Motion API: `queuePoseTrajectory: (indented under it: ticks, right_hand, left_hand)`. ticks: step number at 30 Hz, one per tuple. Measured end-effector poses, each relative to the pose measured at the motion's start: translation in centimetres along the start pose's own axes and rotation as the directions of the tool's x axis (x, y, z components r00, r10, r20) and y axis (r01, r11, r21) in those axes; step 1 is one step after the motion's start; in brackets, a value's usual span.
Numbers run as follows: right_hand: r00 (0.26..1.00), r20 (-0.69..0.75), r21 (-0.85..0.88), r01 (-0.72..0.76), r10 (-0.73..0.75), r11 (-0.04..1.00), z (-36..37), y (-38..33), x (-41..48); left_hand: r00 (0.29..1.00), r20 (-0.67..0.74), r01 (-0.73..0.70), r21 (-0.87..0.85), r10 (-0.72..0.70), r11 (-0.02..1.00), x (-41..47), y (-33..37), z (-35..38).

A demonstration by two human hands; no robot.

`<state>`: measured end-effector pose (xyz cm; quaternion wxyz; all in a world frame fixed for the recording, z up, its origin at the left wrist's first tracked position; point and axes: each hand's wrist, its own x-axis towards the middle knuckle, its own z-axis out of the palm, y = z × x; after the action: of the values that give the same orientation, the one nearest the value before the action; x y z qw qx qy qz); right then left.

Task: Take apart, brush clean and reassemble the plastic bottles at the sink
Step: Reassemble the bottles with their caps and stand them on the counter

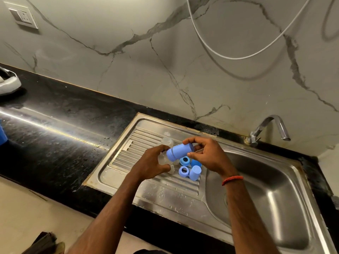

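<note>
Clear bottle [163, 160] gripped by left hand [149, 166], fingers curled round it — blue cap [180, 151] pinched by right hand [210, 157] fingers; blue rings [184, 171] laid below on sink drainboard [126, 153].

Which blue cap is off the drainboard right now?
The blue cap pinched by the right hand, tilted, on the clear bottle that the left hand grips. The other caps sit on the drainboard below.

Most of the clear bottle [164, 160] hides behind the left hand [153, 163]; the left edge cuts off a blue thing [2, 133] on the bench [55, 125].
</note>
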<state>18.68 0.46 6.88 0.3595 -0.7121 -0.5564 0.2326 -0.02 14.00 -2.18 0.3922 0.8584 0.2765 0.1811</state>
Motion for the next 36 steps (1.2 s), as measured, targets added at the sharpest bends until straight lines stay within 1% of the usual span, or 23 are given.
queuePoseTrajectory:
  ticks: [6, 13, 19, 22, 28, 32, 36]
  right_hand:
    - [1.000, -0.019, 0.027, -0.002, 0.002, 1.000, 0.9, 0.9, 0.3]
    - [1.000, 0.002, 0.038, 0.010, -0.010, 0.999, 0.8, 1.3, 0.9]
    - [1.000, -0.002, 0.082, -0.005, 0.005, 0.997, 0.4, 1.3, 1.3]
    - [1.000, 0.011, 0.066, 0.006, -0.007, 0.998, 0.5, 1.7, 1.2]
    - [1.000, 0.024, 0.038, 0.014, -0.015, 0.999, 0.0, 1.7, 1.1]
    - [1.000, 0.024, 0.097, 0.008, -0.010, 0.995, 0.3, 1.6, 0.6]
    - [1.000, 0.003, 0.049, 0.023, -0.023, 0.999, 1.4, 1.5, -0.1]
  left_hand:
    - [0.999, -0.006, -0.039, 0.012, 0.039, 0.999, 0.3, 0.5, -0.1]
    - [0.999, -0.042, -0.009, 0.012, 0.009, 1.000, 0.2, 1.2, -0.5]
    - [0.995, -0.093, 0.029, 0.027, -0.026, 0.999, 0.1, 1.8, -0.2]
    - [0.993, -0.104, 0.053, 0.044, -0.048, 0.998, -0.2, 1.9, 0.1]
    - [0.985, -0.175, -0.011, 0.020, 0.014, 1.000, -0.6, 2.4, 0.7]
    - [0.977, -0.211, -0.040, 0.028, 0.045, 0.999, -0.9, 2.6, 0.6]
    - [0.971, -0.236, -0.044, 0.020, 0.048, 0.999, -1.5, 3.0, 0.8]
